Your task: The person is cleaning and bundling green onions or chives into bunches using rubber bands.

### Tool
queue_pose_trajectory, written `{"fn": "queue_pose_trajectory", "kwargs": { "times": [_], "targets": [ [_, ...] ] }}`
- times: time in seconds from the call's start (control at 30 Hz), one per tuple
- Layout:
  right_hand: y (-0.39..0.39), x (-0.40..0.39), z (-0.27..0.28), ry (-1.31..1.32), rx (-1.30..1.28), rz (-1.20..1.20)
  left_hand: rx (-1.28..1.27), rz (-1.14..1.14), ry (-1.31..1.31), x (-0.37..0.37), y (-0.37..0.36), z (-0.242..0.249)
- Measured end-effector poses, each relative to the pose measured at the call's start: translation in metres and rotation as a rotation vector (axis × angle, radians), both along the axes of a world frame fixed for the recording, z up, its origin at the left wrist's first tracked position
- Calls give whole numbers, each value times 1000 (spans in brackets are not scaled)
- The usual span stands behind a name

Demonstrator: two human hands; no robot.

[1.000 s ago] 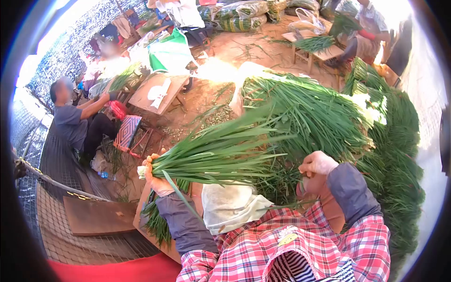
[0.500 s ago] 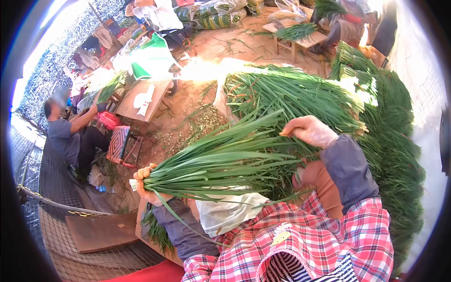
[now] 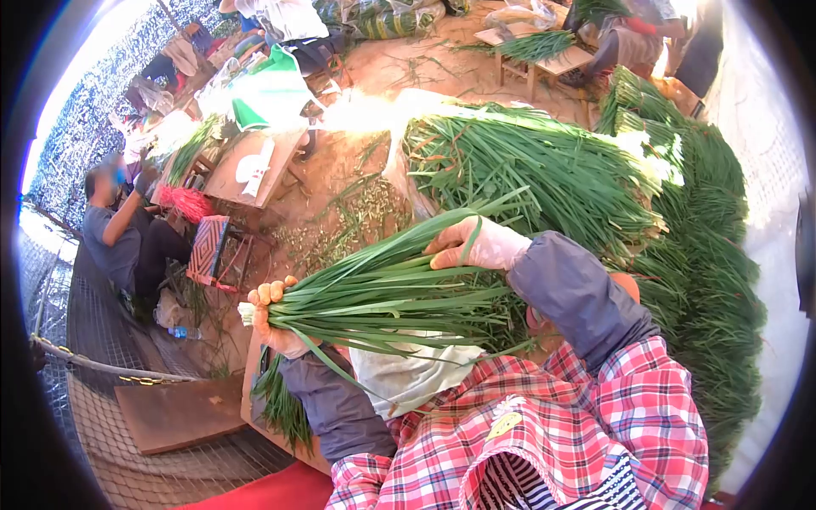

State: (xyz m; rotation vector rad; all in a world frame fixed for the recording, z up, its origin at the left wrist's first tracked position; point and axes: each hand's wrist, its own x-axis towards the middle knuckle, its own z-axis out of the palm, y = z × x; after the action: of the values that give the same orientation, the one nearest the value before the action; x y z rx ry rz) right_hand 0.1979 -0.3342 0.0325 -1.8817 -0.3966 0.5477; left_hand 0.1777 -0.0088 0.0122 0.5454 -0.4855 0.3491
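**One bunch of green stalks [image 3: 382,293] held above the lap**

Head view: The wearer's two hands are apart, one toward each end of the bunch. The left hand [image 3: 274,319] is clamped around the pale stem end [image 3: 246,313]. The right hand [image 3: 480,244] touches the leaves toward the other end; whether its fingers are closed on them cannot be told. One white cloth [image 3: 408,370] lies partly hidden beneath the bunch. One large heap of greens [image 3: 527,170] stands beyond the right hand. Two small wooden surfaces are counted: the left surface [image 3: 223,183] carries a white item [image 3: 252,167]; the right surface [image 3: 574,59] carries greens. One person [image 3: 115,234] sits at left, near one patterned stool [image 3: 208,246].
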Motion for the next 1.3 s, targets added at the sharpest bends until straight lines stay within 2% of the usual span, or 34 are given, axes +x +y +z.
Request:
{"fn": "queue_pose_trajectory", "kwargs": {
  "times": [0.07, 0.13, 0.27, 0.3, 0.4, 0.43, 0.47, 0.53, 0.57, 0.6, 0.63, 0.67, 0.7, 0.73, 0.77, 0.8, 0.87, 0.9, 0.93, 0.97, 1.0, 1.03, 1.07, 1.1, 1.13, 1.17, 1.23, 1.3],
  "targets": [
    [4, 0, -2, 73, -2, 39, -21, -34, 7, -1, -4, 2],
    [7, 0, -4, 97, -43, 72, 77, -105, -74, 1, -5, 5],
    [16, 5, -26, -197, -44, 167, 79, -71, -28, -1, -14, 6],
    [19, 1, -28, -164, 11, 103, 64, -54, 3, -2, -15, 6],
    [27, -6, -29, 224, 183, -165, 45, -7, 78, -3, -19, 6],
    [28, -7, -35, 305, 460, -244, 45, 16, 109, -4, -20, 5],
    [26, -7, -35, 301, 445, -371, 46, 38, 139, -4, -20, 4],
    [12, -3, -40, 265, 593, -543, 7, 98, 197, -3, -14, -2],
    [-1, -6, -45, 207, 705, -552, -30, 154, 246, -4, -12, -3],
    [-16, -11, -47, 154, 647, -596, -69, 211, 296, -5, -7, -5],
    [-34, -15, -42, 151, 505, -608, 71, 192, 218, 1, 20, -23],
    [-50, -22, -39, 118, 258, -601, 64, 186, 238, 3, 36, -30],
    [-70, -17, -75, 161, 24, -550, 59, 179, 259, 3, 47, -34],
    [-89, -14, -89, -36, -670, -85, 52, 171, 276, 2, 55, -35],
    [-103, -22, -123, -106, -996, 20, 10, 120, 325, -1, 61, -33],
    [-100, -26, -123, -139, -1244, 60, 24, 102, 302, -2, 58, -29],
    [-94, -35, -120, -369, -810, -291, 37, 80, 249, -7, 49, -22],
    [-89, -28, -124, -483, -500, -286, -22, 135, 367, -9, 41, -16],
    [-71, -27, -92, -346, -362, -295, -13, 146, 356, -8, 44, -18],
    [-61, -18, -102, -368, -175, -251, -3, 154, 341, -4, 47, -23],
    [-41, -19, -83, -517, -23, -199, 5, 159, 325, -1, 48, -25],
    [-31, -12, -72, -472, -252, -65, 38, 137, 326, -4, 37, -17],
    [-12, -4, -89, -709, -122, -45, 74, 150, 326, -6, 29, -12],
    [4, 1, -95, -8, 566, -28, 109, 166, 328, -7, 23, -9],
    [11, 3, -95, 196, 712, 44, 146, 186, 330, -8, 22, -7],
    [18, 4, -96, 413, 837, 96, 133, 163, 299, 2, 47, -32],
    [24, 1, -93, -228, 90, 259, 135, 153, 308, 0, 45, -30],
    [28, 0, -86, -50, 448, 236, 81, 117, 268, 4, 39, -27]
  ]
}}
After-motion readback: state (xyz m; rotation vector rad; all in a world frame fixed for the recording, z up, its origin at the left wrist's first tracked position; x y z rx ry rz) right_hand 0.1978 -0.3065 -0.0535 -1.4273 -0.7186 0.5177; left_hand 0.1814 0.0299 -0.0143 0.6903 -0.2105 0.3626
